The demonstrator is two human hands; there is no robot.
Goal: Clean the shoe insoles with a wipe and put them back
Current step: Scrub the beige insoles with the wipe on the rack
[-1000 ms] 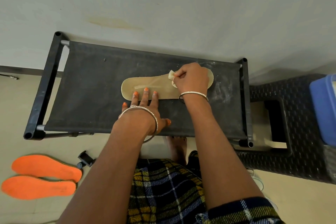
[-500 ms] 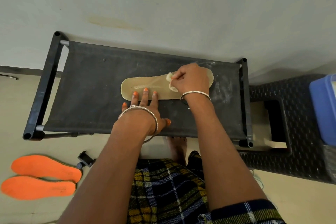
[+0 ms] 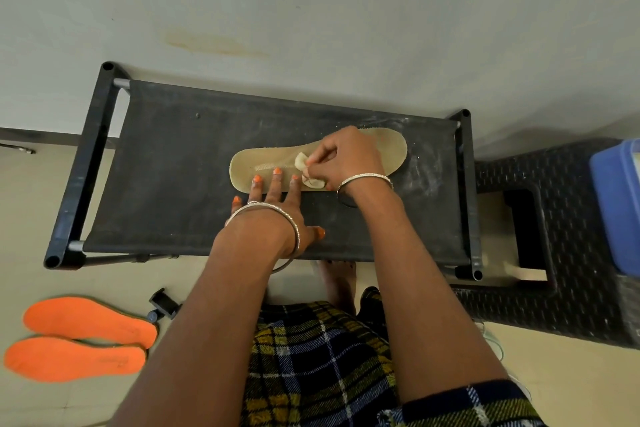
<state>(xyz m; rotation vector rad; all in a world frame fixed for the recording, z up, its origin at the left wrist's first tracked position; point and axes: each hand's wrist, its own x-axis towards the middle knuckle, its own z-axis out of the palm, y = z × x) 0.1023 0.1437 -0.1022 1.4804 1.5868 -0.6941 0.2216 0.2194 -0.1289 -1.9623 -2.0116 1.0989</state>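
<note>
Two hands work on one tan insole (image 3: 266, 161), which I see lying flat and lengthwise on the black fabric bench (image 3: 173, 166), in its right half, with the wider end angled toward the far right corner. From my remote seat, the right hand (image 3: 346, 158) sits over the middle of the insole, fingers curled tight and pinching a crumpled pale wipe (image 3: 300, 160) down against the tan surface; bits of the wipe stick out on both sides of the fingertips. The left hand (image 3: 277, 208) lies flat with fingers straight and spread, three fingertips pressing on the insole's near edge just beside the wipe, the palm and thumb resting on the fabric toward the bench's near edge. Each wrist carries a thin silver bangle. Off the bench, on the floor (image 3: 41, 218) past its near left corner, two orange insoles (image 3: 90, 321) lie side by side, close together. Beyond the bench's right edge stands a dark woven stool (image 3: 571, 253), with a blue container (image 3: 616, 204) resting on its right side, partly cut off by the edge of my view.
</note>
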